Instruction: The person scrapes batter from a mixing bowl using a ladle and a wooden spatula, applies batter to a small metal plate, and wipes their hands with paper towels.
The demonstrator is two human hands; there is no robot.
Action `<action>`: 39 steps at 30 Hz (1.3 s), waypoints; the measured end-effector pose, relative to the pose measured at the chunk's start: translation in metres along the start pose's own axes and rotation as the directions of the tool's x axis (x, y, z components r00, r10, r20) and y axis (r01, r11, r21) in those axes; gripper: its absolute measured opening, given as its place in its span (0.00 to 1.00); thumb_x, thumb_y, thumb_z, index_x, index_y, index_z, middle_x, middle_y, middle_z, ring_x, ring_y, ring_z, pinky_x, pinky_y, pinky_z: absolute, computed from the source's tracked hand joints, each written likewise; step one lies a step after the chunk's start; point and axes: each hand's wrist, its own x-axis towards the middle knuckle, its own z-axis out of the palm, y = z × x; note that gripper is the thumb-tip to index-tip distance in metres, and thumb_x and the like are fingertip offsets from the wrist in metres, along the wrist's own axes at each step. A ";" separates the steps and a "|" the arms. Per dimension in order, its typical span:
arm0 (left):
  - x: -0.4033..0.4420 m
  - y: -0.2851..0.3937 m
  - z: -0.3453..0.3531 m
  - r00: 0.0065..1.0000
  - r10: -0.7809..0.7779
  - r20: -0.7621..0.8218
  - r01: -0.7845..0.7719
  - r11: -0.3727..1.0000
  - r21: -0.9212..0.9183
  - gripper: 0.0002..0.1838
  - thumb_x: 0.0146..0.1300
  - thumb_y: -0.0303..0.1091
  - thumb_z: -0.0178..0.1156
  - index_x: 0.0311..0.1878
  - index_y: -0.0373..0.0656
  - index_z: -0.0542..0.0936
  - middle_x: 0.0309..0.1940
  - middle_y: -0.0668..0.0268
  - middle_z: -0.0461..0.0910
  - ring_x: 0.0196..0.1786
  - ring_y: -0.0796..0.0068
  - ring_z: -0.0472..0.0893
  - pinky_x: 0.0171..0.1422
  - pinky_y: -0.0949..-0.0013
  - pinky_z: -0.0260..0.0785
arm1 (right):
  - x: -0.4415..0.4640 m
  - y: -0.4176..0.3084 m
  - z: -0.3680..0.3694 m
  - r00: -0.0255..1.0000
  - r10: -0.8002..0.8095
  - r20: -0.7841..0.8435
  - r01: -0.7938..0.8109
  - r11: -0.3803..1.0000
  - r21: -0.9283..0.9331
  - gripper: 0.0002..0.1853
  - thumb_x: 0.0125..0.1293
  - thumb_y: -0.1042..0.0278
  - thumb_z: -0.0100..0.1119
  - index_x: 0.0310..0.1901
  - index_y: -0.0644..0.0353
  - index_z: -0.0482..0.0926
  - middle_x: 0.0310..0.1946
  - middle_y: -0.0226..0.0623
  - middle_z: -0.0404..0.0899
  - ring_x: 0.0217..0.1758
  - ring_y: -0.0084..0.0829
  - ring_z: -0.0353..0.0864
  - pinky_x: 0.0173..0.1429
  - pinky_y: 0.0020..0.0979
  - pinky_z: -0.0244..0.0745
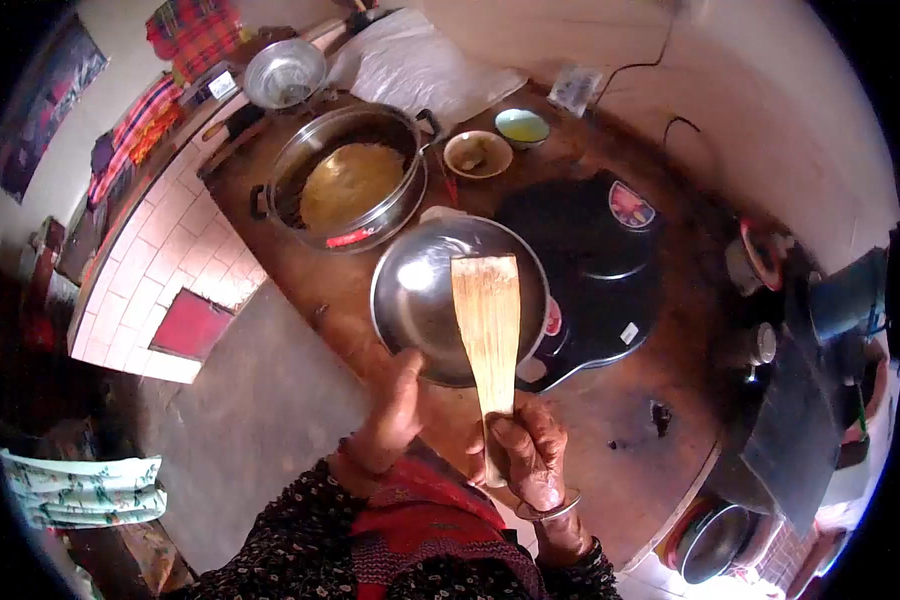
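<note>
Right hand (532, 455): one, at 5 o'clock from the pan, grip closed around the handle of a wooden spatula (488, 315); a metal bracelet (552, 508) at the wrist. Spatula: blade pointing to 12 o'clock, in front of the pan as seen from the head; contact between them cannot be told. Left hand (385, 415): one, at 7 o'clock, close by the pan's rim, nothing visible in it; seen edge-on, so whether its grip is open or closed cannot be told. Metal pan (410, 285): round, shiny, on the brown table (620, 435). Large pot (405, 213): two-handled, yellowish contents, at 11 o'clock. Bowls: one brown-rimmed (478, 155), at 12 o'clock; one greenish (522, 126), just beside it toward 1 o'clock. Black panel (570, 235): glossy, stickered, between 2 and 3 o'clock.
</note>
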 end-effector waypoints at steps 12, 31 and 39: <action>0.044 0.087 -0.218 0.982 0.181 -0.045 -0.173 0.974 0.148 0.16 0.50 0.19 0.51 0.45 0.39 0.74 0.43 0.63 0.76 0.46 0.69 0.75 0.51 0.65 0.69 | 0.059 0.067 0.104 0.997 0.020 0.071 -0.021 1.000 0.017 0.17 0.64 0.69 0.51 0.52 0.68 0.67 0.29 0.50 0.78 0.22 0.32 0.76 0.24 0.28 0.74; 0.153 0.194 -0.412 0.982 0.036 -0.185 -0.086 0.959 -0.269 0.19 0.56 0.27 0.53 0.53 0.43 0.72 0.49 0.65 0.75 0.51 0.70 0.74 0.55 0.65 0.68 | 0.257 0.172 0.267 0.972 0.208 0.108 -0.193 0.971 -0.140 0.27 0.59 0.56 0.56 0.56 0.66 0.70 0.31 0.33 0.79 0.24 0.16 0.69 0.26 0.19 0.62; 0.181 0.242 -0.488 0.810 0.087 -0.581 -0.196 0.972 -0.128 0.19 0.55 0.30 0.55 0.51 0.37 0.73 0.50 0.62 0.75 0.53 0.67 0.74 0.56 0.64 0.69 | 0.344 0.177 0.323 0.953 0.294 0.072 -0.267 0.929 -0.255 0.19 0.61 0.56 0.55 0.47 0.61 0.71 0.32 0.43 0.79 0.22 0.23 0.73 0.22 0.22 0.66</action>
